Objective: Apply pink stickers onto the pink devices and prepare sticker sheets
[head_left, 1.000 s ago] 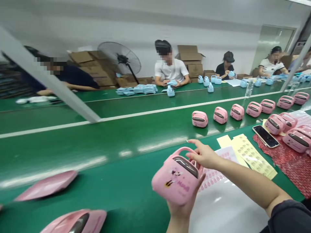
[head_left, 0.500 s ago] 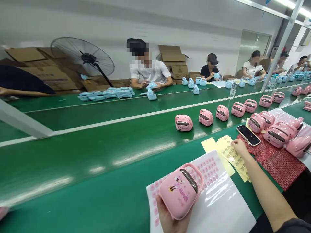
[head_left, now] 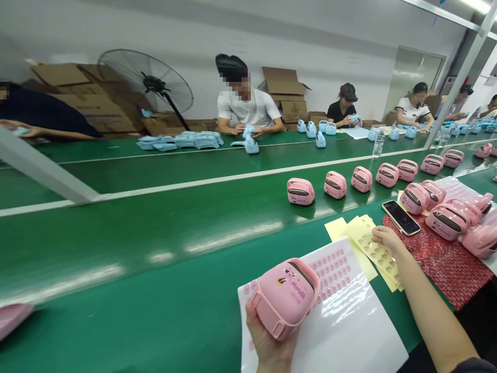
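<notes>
Pink case in left hand, right hand on sticker sheet

Pink plastic case sits in the left hand, low centre of view. Grip closed around its near end, fingers wrapped under it. Case is tilted, cartoon print and dark window facing up, held just above a glossy white sheet with rows of pink stickers.

Right hand reaches forward, fingertips down on a yellow sticker sheet lying on the green desk. Fingers bent, resting on the sheet; cannot tell if it pinches a sticker.

Just right of that: a phone face up, partly on a red patterned bag. More pink cases are bunched on the bag.

Further out, a row of pink cases stands spaced along the green belt. Across the white line, other people sit with blue cases. Cardboard boxes stacked by the wall, flaps open, contents not visible. Fan on the left.
</notes>
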### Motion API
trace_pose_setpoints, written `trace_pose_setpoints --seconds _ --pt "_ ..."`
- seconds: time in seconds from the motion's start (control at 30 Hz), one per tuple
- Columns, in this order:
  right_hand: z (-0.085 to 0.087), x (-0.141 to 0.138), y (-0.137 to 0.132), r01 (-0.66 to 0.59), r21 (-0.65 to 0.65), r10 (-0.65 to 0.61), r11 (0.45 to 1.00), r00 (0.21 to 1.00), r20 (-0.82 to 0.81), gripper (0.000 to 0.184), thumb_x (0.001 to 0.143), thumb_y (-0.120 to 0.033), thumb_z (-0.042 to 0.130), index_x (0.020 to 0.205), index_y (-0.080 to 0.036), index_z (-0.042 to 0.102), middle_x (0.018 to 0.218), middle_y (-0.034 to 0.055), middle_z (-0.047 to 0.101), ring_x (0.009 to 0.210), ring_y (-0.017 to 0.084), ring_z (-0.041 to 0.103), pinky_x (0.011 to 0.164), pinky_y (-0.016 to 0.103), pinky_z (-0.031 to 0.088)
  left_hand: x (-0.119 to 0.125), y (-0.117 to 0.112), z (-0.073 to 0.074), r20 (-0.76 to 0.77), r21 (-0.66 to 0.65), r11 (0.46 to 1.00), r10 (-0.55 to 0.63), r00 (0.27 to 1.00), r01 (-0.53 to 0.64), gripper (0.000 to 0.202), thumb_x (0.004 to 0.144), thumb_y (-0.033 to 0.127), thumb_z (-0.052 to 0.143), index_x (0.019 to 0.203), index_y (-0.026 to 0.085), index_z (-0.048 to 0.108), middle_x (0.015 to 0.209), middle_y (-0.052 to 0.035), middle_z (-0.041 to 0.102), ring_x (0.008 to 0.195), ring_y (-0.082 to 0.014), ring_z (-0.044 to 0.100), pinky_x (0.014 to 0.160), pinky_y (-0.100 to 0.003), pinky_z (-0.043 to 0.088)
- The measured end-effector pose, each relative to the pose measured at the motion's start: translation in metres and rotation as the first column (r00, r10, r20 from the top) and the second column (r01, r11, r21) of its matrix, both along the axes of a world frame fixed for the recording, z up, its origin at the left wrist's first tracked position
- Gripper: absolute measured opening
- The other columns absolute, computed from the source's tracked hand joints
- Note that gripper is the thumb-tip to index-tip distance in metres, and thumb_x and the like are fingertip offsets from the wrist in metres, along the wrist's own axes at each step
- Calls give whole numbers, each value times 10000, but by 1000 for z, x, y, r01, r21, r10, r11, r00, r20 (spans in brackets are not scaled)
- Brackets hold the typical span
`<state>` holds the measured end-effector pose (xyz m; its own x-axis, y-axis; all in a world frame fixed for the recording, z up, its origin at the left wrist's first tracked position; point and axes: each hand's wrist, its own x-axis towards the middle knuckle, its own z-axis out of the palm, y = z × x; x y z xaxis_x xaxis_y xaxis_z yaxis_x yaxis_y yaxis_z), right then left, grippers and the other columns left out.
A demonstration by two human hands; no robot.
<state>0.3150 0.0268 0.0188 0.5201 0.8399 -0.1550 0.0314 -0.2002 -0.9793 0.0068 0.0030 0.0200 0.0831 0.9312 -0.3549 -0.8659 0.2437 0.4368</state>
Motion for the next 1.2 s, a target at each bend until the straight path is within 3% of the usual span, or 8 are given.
trace_pose_setpoints --seconds 0.1,0.23,0.33,0.43,0.73,1.0,1.07,1.2 --pt "22 -16 -11 -52 71 60 996 990 -126 333 458 -463 692 543 -198 509 620 7 523 625 156 504 614 297 399 7 -1 11 -162 -48 998 26 986 -35 578 579 526 676 1093 277 587 817 -20 695 722 -247 640 662 -388 537" --pt "49 -77 -26 -173 156 206 972 953 -222 347 477 -487 710 560 -193 547 658 6 530 617 133 466 593 271 372 23 -10 27 -372 14 998 65 926 -65 655 514 573 709 1063 234 597 939 -47 659 814 -238 602 621 -300 514" --pt "60 -130 -40 -308 273 381 911 881 -279 309 535 -443 723 537 -188 549 624 -14 489 584 116 416 562 257 333 34 -17 35 -462 127 987 150 874 -102 640 533 584 698 1055 230 588 1079 -66 603 973 -252 548 699 -284 489" --pt "62 -161 -49 -356 292 430 888 868 -250 288 565 -425 730 556 -183 572 614 -22 472 581 116 397 565 260 314 38 -20 39 -451 162 976 201 870 -142 630 555 594 683 1060 238 567 1128 -72 570 1031 -260 522 771 -307 464" --pt "53 -168 -50 -386 263 426 884 897 -118 305 587 -462 704 562 -182 585 624 -9 485 600 137 433 553 262 345 35 -24 41 -396 150 970 234 888 -189 560 562 528 720 1021 240 580 1159 -61 555 1090 -268 490 787 -299 456" --pt "48 -180 -56 -376 371 297 849 921 254 125 722 -290 613 637 -211 569 720 19 469 650 158 472 560 279 421 35 -26 37 -397 72 981 196 897 -182 593 613 497 704 1127 268 518 1072 -59 585 939 -237 576 701 -309 511" --pt "46 -181 -55 -411 389 341 824 909 239 115 709 -284 627 644 -210 569 746 27 478 675 164 485 570 283 426 28 -27 32 -387 70 986 166 907 -151 645 582 425 754 1156 268 505 1027 -48 608 926 -231 588 707 -302 515" --pt "44 -179 -40 -410 459 482 788 875 -44 182 766 -362 551 663 -215 522 698 3 492 648 155 503 599 291 431 -3 -36 6 -302 45 995 98 948 -89 653 611 274 762 1205 263 492 988 -39 656 932 -225 607 774 -311 514"
